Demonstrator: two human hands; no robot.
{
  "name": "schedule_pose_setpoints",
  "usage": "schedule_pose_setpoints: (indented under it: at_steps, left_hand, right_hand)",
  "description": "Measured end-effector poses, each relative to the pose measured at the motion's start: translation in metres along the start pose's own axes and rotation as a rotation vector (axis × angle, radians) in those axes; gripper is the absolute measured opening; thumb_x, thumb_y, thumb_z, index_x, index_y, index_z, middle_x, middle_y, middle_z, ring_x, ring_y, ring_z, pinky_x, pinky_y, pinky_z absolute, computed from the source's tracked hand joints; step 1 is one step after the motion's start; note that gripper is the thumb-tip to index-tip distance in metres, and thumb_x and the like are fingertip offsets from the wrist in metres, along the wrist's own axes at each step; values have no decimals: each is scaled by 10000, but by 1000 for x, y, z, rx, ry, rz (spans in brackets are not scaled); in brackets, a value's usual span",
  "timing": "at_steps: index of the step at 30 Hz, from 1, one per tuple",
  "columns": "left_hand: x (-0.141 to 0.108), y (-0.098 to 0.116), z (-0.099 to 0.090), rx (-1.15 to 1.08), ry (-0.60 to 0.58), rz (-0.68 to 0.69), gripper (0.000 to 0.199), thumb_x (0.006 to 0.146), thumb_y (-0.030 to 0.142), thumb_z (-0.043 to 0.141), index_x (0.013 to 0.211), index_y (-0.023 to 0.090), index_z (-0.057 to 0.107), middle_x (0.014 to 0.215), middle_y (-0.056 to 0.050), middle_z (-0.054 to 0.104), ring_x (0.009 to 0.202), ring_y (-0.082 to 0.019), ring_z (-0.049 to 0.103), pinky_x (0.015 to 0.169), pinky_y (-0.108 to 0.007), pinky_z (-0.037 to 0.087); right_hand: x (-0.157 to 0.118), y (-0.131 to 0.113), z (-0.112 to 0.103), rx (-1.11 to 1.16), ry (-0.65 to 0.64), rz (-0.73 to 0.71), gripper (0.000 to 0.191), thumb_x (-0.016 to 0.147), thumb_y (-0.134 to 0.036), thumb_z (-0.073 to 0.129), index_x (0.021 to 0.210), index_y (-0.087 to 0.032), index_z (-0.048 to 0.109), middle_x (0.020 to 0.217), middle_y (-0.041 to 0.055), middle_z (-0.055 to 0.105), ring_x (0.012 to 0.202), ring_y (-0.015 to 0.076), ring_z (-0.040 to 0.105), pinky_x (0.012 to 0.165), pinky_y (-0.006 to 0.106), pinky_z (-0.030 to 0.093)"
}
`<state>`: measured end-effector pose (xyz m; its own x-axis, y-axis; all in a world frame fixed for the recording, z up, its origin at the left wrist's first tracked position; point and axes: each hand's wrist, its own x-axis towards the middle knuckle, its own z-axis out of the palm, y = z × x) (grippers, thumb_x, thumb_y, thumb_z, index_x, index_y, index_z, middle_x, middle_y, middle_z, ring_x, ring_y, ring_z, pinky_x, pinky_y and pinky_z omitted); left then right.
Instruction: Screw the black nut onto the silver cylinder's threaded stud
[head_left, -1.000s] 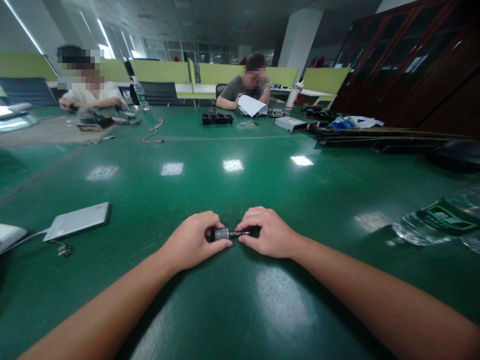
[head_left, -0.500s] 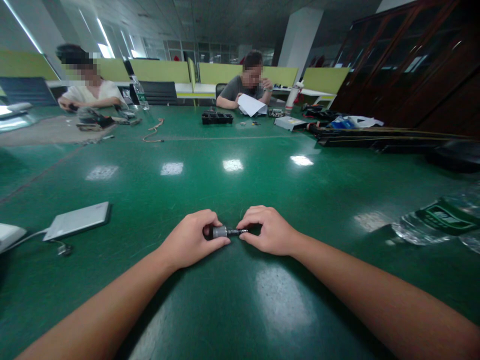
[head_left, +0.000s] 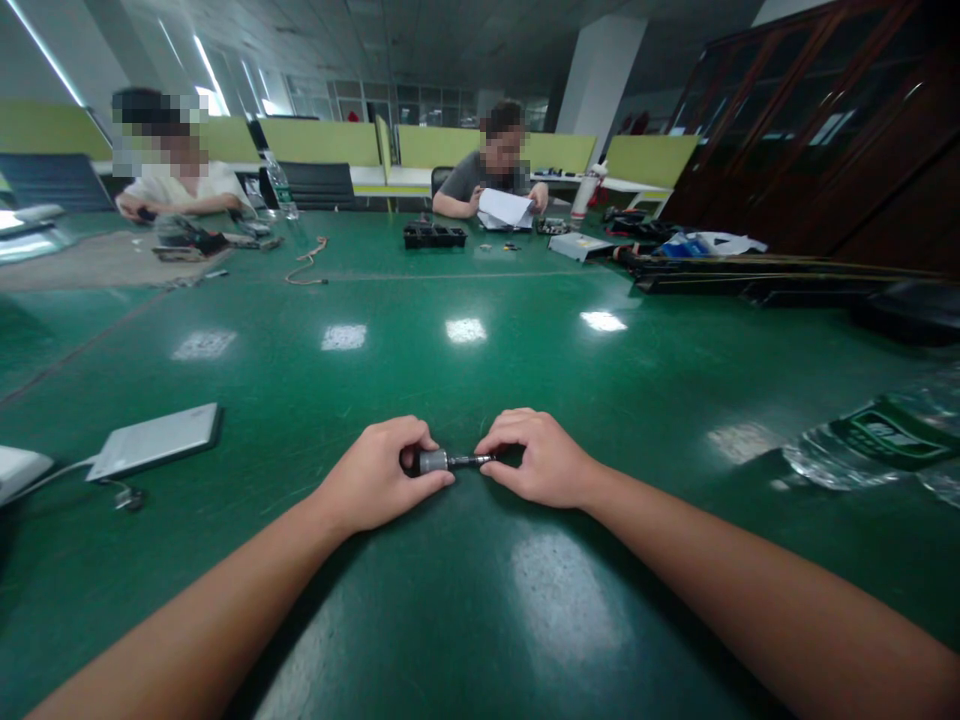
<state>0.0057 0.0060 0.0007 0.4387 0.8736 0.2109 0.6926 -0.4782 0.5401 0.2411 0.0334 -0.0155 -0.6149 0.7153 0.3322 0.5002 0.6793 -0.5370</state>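
Between my hands, low over the green table (head_left: 465, 390), lies a small grey cylinder (head_left: 433, 461) with a thin dark metal shaft (head_left: 469, 460) pointing right. The thumb and fingers of my left hand (head_left: 386, 474) are closed round the grey cylinder. My right hand (head_left: 536, 458) pinches the far end of the shaft between thumb and fingertips. A short stretch of the shaft shows between the two hands. Whether the cylinder and shaft are one piece cannot be told.
A silver flat device (head_left: 156, 440) with a cable is at the left, a clear bottle (head_left: 877, 440) at the right. Across the table stand a black tray (head_left: 435, 236) and a white bottle (head_left: 587, 192). Two people sit there, one holding papers (head_left: 505, 209).
My left hand has shifted slightly left with the grey cylinder, so more of the shaft shows. My right hand has hardly moved. The person opposite has lowered a hand to the papers.
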Motion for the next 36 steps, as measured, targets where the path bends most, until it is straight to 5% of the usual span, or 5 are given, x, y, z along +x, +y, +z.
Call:
schedule_pose_setpoints:
  at_steps: [19,30,36]
  left_hand:
    - [1,-4,-3,44,33,-19,236,773,377,718,758,170,606,675,13,560,614,-140,516,578,-248,379]
    - [0,-5,-4,3,27,-37,231,778,386,726,807,166,662,679,3,593,616,-141,532,578,-245,403]
    - [0,9,0,-37,-78,105,267,910,406,600,886,202,770,818,-45,655,754,-157,606,690,-263,460]
  right_hand:
    - [3,13,-8,-105,79,157,125,710,-126,686,796,-195,746,783,27,715,758,173,614,726,312,467]
    - [2,3,-3,-6,50,44,127,741,-162,736,854,-214,763,820,30,728,793,174,640,768,325,474]
    - [1,-8,7,79,-20,-70,119,790,-187,729,902,-221,751,846,20,743,823,167,654,804,320,468]
